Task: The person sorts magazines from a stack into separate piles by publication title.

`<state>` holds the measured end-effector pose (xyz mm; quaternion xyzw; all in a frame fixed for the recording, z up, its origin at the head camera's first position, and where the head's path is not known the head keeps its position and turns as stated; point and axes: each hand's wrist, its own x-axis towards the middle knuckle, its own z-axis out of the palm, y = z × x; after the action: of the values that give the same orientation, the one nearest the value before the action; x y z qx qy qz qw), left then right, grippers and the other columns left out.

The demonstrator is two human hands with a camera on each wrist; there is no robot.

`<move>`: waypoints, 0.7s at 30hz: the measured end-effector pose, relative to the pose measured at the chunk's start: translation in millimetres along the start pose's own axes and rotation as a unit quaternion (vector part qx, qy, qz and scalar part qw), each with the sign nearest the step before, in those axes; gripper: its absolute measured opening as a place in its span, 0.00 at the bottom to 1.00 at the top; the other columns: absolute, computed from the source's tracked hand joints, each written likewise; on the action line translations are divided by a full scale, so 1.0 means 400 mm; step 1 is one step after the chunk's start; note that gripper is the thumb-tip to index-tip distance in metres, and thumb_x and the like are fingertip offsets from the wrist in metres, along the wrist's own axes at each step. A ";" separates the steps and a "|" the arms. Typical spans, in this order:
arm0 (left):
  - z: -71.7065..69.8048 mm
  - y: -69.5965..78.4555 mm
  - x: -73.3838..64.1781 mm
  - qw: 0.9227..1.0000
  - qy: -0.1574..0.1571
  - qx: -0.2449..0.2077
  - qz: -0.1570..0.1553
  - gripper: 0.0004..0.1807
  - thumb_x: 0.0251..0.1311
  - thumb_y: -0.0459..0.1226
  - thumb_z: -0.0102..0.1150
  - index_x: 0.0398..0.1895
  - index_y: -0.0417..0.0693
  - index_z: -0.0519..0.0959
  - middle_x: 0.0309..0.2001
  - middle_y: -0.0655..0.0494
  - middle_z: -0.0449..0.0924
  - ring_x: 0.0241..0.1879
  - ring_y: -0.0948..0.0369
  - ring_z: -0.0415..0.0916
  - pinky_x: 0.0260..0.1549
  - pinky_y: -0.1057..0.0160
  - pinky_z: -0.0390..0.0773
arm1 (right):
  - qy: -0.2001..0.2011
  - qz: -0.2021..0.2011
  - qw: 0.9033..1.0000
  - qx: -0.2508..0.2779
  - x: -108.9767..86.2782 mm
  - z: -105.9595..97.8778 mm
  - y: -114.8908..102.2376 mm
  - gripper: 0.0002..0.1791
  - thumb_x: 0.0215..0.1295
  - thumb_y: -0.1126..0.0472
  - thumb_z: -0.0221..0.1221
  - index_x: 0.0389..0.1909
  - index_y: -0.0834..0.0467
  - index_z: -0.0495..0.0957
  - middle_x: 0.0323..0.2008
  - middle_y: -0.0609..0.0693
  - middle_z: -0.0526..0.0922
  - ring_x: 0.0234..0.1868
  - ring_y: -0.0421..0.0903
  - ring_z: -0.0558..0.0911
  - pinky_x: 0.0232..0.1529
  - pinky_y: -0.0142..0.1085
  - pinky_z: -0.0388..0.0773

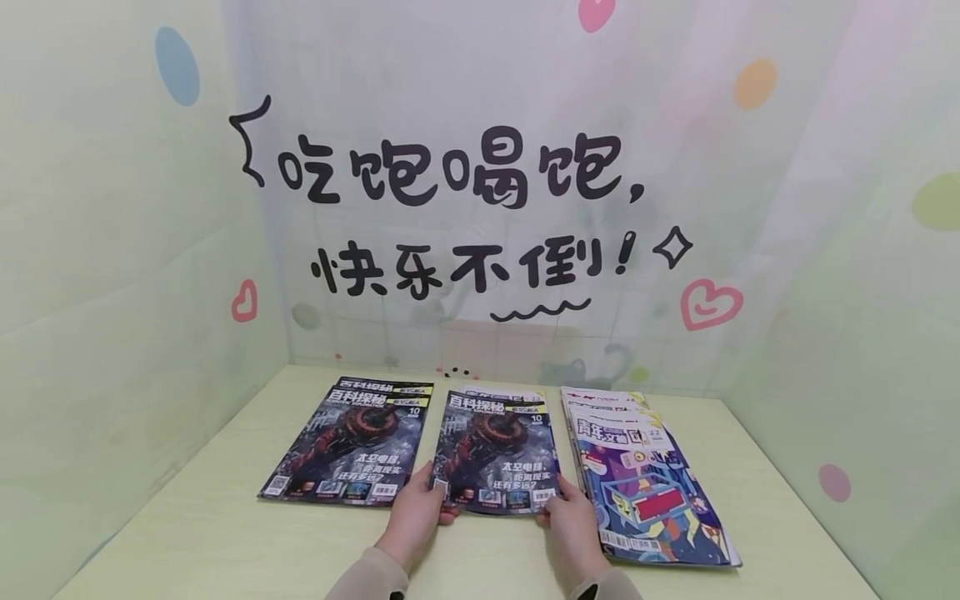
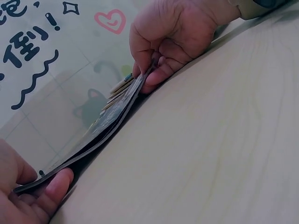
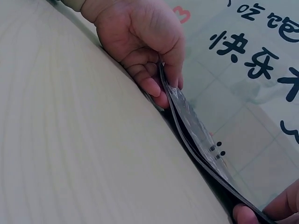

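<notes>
A dark-covered magazine [image 1: 491, 450] with a red and black picture lies in the middle of the table in the head view. My left hand [image 1: 415, 512] pinches its near left corner, thumb above and fingers beneath. At the near right corner my right hand [image 1: 573, 529] grips it the same way. Both wrist views show the near edge of the magazine [image 2: 112, 119] bowed and lifted a little off the tabletop between the hands. Another magazine with a white heading peeks out behind its far edge; how many lie beneath is hidden.
On the left lie matching dark magazines [image 1: 352, 442], overlapping. To the right, a fanned pile of colourful magazines [image 1: 645, 492] sits close beside my right hand. The pale wood table [image 1: 202, 533] is enclosed by printed fabric walls [image 1: 480, 75] at the back and sides.
</notes>
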<state>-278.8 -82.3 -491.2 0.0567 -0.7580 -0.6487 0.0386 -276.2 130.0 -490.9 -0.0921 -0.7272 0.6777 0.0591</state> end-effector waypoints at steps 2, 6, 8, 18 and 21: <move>-0.001 -0.001 0.002 1.000 -0.002 0.005 -0.001 0.33 0.66 0.29 0.43 0.72 0.28 0.48 0.62 0.21 0.59 0.22 0.59 0.79 0.27 0.61 0.82 | -0.002 0.001 1.000 -0.002 -0.001 -0.001 -0.001 0.30 0.60 0.75 0.43 0.66 0.77 0.57 0.51 0.70 0.74 0.24 0.42 0.76 0.27 0.34 0.79; -0.002 -0.007 0.005 1.000 -0.001 0.002 -0.001 0.32 0.66 0.28 0.43 0.72 0.28 0.49 0.59 0.22 0.63 0.21 0.60 0.78 0.26 0.60 0.82 | -0.006 0.013 1.000 0.008 -0.003 -0.002 -0.004 0.29 0.62 0.75 0.43 0.65 0.79 0.56 0.46 0.69 0.76 0.22 0.43 0.78 0.27 0.34 0.80; -0.002 -0.009 0.006 1.000 -0.002 -0.011 0.002 0.31 0.66 0.28 0.42 0.71 0.29 0.50 0.58 0.23 0.65 0.21 0.59 0.77 0.26 0.60 0.81 | -0.011 0.021 0.999 0.027 -0.005 -0.004 -0.007 0.30 0.60 0.77 0.43 0.65 0.79 0.55 0.46 0.70 0.76 0.23 0.43 0.78 0.27 0.34 0.80; -0.020 0.007 0.000 0.994 -0.035 -0.106 0.006 0.31 0.66 0.24 0.40 0.71 0.28 0.48 0.60 0.26 0.63 0.22 0.61 0.74 0.28 0.61 0.81 | -0.004 0.010 0.996 0.084 -0.025 -0.002 -0.019 0.33 0.55 0.80 0.43 0.66 0.79 0.54 0.51 0.75 0.70 0.27 0.44 0.78 0.29 0.33 0.82; -0.035 0.012 -0.001 0.994 -0.028 -0.109 0.007 0.32 0.65 0.24 0.41 0.71 0.28 0.48 0.61 0.25 0.62 0.22 0.61 0.75 0.28 0.62 0.81 | -0.011 0.003 0.994 0.105 -0.035 0.005 -0.024 0.33 0.57 0.80 0.44 0.66 0.79 0.52 0.49 0.74 0.71 0.27 0.44 0.78 0.29 0.33 0.81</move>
<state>-276.8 -95.4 -484.0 0.0292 -0.6837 -0.7287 0.0280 -263.4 124.3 -480.8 -0.0803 -0.6527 0.7511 0.0581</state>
